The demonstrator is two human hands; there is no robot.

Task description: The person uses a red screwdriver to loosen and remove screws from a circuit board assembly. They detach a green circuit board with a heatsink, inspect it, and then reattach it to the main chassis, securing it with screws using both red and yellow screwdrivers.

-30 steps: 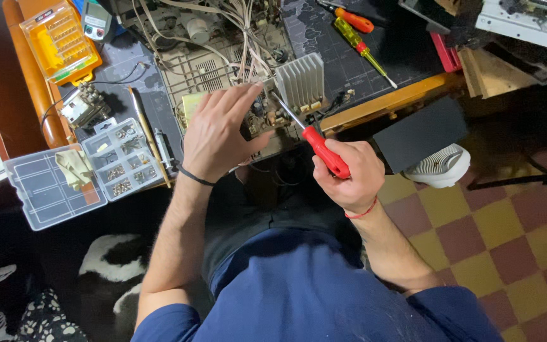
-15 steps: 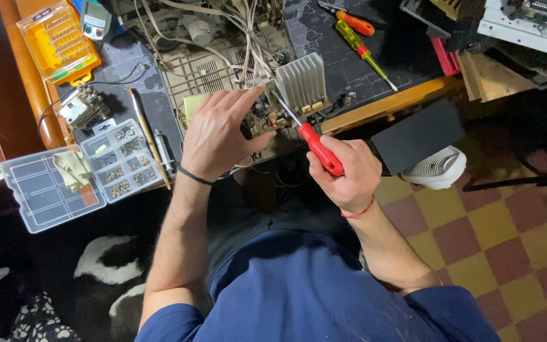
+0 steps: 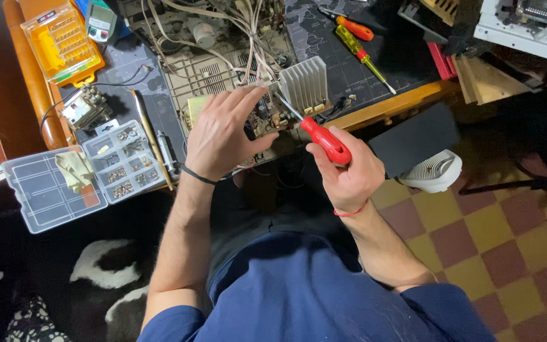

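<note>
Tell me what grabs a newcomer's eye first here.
The red-handled screwdriver in the right hand, tip aimed at the circuit board beside the finned heat sink. The left hand rests on that board. At far left lies an open clear parts organizer.

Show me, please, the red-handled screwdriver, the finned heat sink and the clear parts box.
red-handled screwdriver [image 3: 328,142], head view, on its handle.
finned heat sink [image 3: 304,83], head view, on its fins.
clear parts box [image 3: 39,193], head view, on its lid.

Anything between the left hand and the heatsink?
Head view: only the screwdriver shaft crosses there, over circuit board parts; left hand and heatsink stay apart.
</note>
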